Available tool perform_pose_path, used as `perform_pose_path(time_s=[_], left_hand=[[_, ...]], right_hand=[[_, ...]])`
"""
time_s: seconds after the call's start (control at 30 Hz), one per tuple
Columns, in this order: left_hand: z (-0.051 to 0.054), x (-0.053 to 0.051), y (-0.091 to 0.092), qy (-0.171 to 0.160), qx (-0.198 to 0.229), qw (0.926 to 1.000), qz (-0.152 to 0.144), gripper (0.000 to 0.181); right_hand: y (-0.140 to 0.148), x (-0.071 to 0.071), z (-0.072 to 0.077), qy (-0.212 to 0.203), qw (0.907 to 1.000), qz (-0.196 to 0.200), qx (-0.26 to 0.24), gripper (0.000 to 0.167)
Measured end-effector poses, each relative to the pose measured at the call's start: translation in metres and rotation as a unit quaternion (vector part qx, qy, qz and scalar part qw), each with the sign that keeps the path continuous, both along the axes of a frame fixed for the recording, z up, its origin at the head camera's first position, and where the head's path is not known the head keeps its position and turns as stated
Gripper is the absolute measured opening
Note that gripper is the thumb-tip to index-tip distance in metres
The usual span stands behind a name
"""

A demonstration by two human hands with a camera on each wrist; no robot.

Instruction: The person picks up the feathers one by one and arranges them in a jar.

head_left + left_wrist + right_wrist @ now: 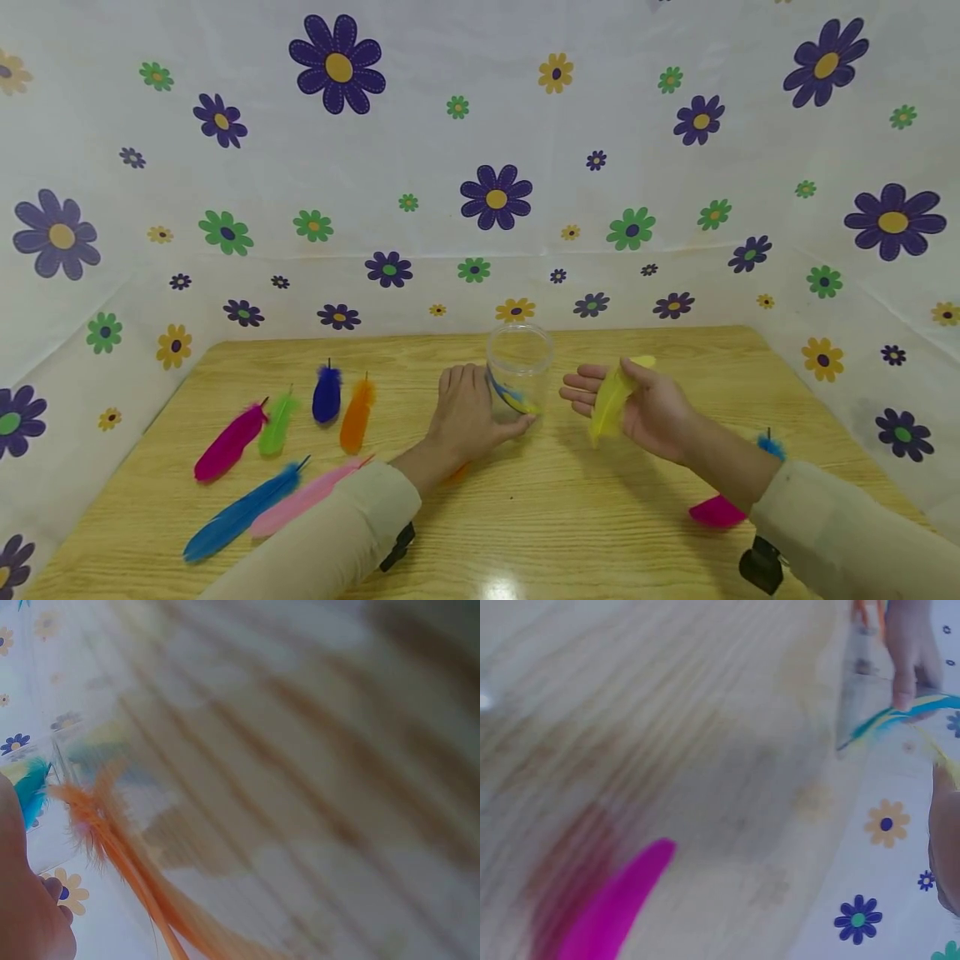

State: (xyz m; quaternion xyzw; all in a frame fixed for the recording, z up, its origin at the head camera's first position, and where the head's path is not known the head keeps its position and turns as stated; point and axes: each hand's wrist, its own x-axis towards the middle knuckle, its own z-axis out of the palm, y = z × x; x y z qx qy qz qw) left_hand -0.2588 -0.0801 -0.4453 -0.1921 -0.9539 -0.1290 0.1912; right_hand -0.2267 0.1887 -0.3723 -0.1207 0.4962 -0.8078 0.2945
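Observation:
A clear plastic cup [534, 375] stands upright on the table, with blue and yellow feathers [513, 395] lying inside near its bottom. My left hand [467, 412] grips the cup low on its left side, the thumb across the front. To the right of the cup, my right hand [660, 417] holds a yellow feather [611, 404] under its thumb, the other fingers stretched toward the cup. Part of an orange feather [135, 870] shows near my left hand in the left wrist view; in the head view my left wrist mostly covers it.
On the left lie magenta [231, 442], lime green [277, 423], dark blue [327, 396], orange [357, 415], blue [243, 512] and pink [307, 498] feathers. Beside my right forearm are a magenta feather [717, 512] and a blue one [770, 447]. Flower-printed cloth [420, 167] encloses the wooden table [555, 533].

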Motion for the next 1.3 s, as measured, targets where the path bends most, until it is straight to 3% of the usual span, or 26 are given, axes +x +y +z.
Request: perform_pose_path(time_s=[0.3, 0.5, 0.67, 0.8, 0.97, 1.17, 1.3], left_hand=[[0.001, 0.002, -0.006, -0.004, 0.003, 1.0000, -0.001, 0.094], [0.001, 0.003, -0.009, -0.006, -0.001, 1.0000, 0.005, 0.093], [0.001, 0.003, 0.003, -0.033, 0.012, 0.9993, -0.011, 0.093], [0.002, -0.001, 0.012, -0.018, 0.001, 0.9998, -0.009, 0.091], [0.004, -0.002, 0.010, -0.017, 0.005, 0.9998, -0.008, 0.092], [0.006, 0.002, 0.004, -0.039, 0.007, 0.9992, -0.005, 0.094], [0.006, 0.005, -0.001, -0.028, 0.006, 0.9996, 0.000, 0.091]], right_hand=[[-0.009, -0.008, 0.024, 0.041, 0.9985, -0.024, -0.028, 0.070], [-0.015, -0.012, 0.037, 0.037, 0.9961, -0.046, -0.065, 0.071], [-0.010, -0.013, 0.045, 0.024, 0.9925, -0.067, -0.099, 0.070], [-0.010, -0.018, 0.052, 0.043, 0.9899, -0.075, -0.112, 0.069], [-0.029, -0.026, 0.063, 0.065, 0.9867, -0.098, -0.113, 0.068], [-0.053, -0.034, 0.069, 0.043, 0.9833, -0.121, -0.129, 0.066], [-0.065, -0.038, 0.069, 0.034, 0.9817, -0.131, -0.134, 0.066]])
